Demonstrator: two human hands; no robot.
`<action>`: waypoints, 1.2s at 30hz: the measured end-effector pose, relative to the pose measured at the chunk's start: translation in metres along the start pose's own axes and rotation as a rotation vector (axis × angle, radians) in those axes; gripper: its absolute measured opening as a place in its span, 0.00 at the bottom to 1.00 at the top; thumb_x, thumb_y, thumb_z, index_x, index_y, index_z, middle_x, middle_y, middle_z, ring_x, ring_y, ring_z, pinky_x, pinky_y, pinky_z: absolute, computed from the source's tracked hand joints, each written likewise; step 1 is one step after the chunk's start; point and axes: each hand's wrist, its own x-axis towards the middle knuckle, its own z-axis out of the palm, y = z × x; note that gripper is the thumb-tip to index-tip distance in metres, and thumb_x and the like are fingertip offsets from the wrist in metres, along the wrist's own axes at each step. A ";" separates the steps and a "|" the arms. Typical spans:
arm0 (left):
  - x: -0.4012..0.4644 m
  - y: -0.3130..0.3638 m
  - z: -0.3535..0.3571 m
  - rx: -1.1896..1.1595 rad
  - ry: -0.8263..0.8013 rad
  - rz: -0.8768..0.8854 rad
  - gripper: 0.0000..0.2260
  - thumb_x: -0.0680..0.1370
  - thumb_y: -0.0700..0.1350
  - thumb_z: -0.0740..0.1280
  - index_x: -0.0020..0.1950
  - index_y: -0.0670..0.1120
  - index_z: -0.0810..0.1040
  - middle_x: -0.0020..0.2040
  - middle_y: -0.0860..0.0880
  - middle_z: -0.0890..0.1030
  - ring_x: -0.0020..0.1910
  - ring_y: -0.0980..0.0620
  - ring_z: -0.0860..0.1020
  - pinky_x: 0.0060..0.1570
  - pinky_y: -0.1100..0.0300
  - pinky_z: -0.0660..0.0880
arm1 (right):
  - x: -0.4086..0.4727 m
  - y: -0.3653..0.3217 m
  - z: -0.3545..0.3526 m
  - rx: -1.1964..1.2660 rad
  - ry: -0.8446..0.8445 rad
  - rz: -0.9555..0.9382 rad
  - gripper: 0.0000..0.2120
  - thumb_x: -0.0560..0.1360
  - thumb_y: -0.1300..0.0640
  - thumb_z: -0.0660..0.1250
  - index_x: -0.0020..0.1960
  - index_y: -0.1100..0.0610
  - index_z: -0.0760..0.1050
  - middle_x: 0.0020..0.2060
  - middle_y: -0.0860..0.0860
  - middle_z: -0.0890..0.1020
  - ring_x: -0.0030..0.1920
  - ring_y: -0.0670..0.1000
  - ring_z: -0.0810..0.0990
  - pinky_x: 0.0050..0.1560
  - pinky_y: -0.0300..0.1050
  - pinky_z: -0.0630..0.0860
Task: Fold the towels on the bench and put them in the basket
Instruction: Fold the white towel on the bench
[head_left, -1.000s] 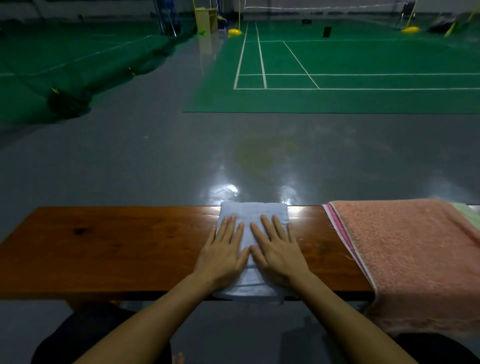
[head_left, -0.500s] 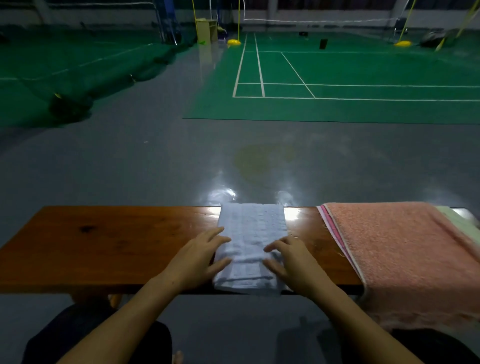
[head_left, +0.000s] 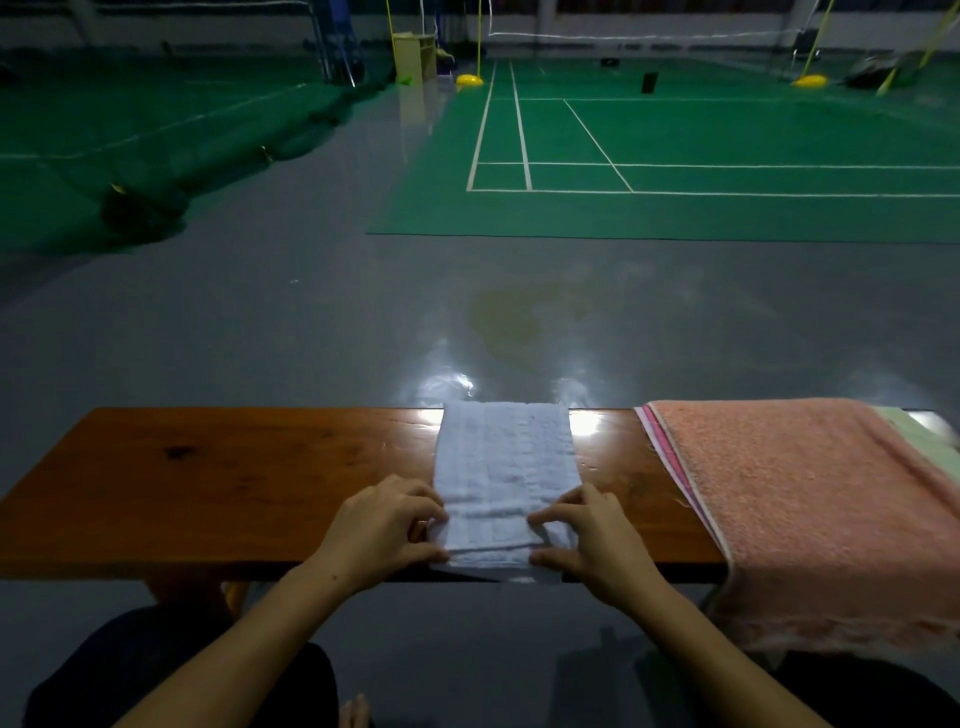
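A person seated at a wooden bench (head_left: 218, 483) works on a white towel (head_left: 506, 467) beside an indoor badminton court. Nearest the camera, two bare forearms reach forward over dark-clad knees. The left hand (head_left: 382, 535) and the right hand (head_left: 587, 535) each pinch a near corner of the folded towel, thumb below and fingers curled over the top edge, where the cloth overhangs the bench's front edge. The towel lies flat as a narrow strip across the full depth of the bench, its far end at the back edge. Just to its right, apart from it, a pink towel (head_left: 810, 499) is draped over the bench and hangs down the front, lying on top of a striped cloth (head_left: 655, 447) whose edge shows at its left side, and a pale green cloth (head_left: 919, 436) peeks out at its far right. Beyond the bench stretches a glossy grey floor (head_left: 311, 322) with light reflections, then a green court mat (head_left: 675, 171) with white lines, and yellow net-post bases (head_left: 469, 80) at the far end.
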 end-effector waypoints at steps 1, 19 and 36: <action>0.002 -0.002 0.002 0.011 0.002 -0.009 0.22 0.72 0.69 0.72 0.61 0.61 0.82 0.61 0.65 0.79 0.56 0.63 0.73 0.52 0.62 0.75 | 0.002 0.000 0.000 0.006 0.000 0.004 0.22 0.71 0.34 0.75 0.63 0.38 0.81 0.58 0.41 0.73 0.60 0.46 0.69 0.61 0.47 0.75; 0.021 -0.012 -0.017 -0.513 -0.136 -0.029 0.06 0.78 0.56 0.75 0.44 0.55 0.84 0.51 0.61 0.84 0.55 0.62 0.79 0.51 0.67 0.77 | 0.029 0.000 -0.011 0.136 0.030 -0.099 0.14 0.77 0.35 0.68 0.50 0.44 0.82 0.53 0.40 0.77 0.57 0.44 0.72 0.59 0.46 0.76; 0.005 -0.008 -0.053 -1.041 -0.254 -0.115 0.08 0.77 0.45 0.77 0.48 0.41 0.84 0.42 0.44 0.86 0.41 0.53 0.82 0.42 0.64 0.76 | -0.001 -0.024 -0.054 0.551 -0.149 -0.157 0.10 0.82 0.46 0.70 0.51 0.52 0.84 0.45 0.49 0.86 0.45 0.49 0.85 0.45 0.44 0.79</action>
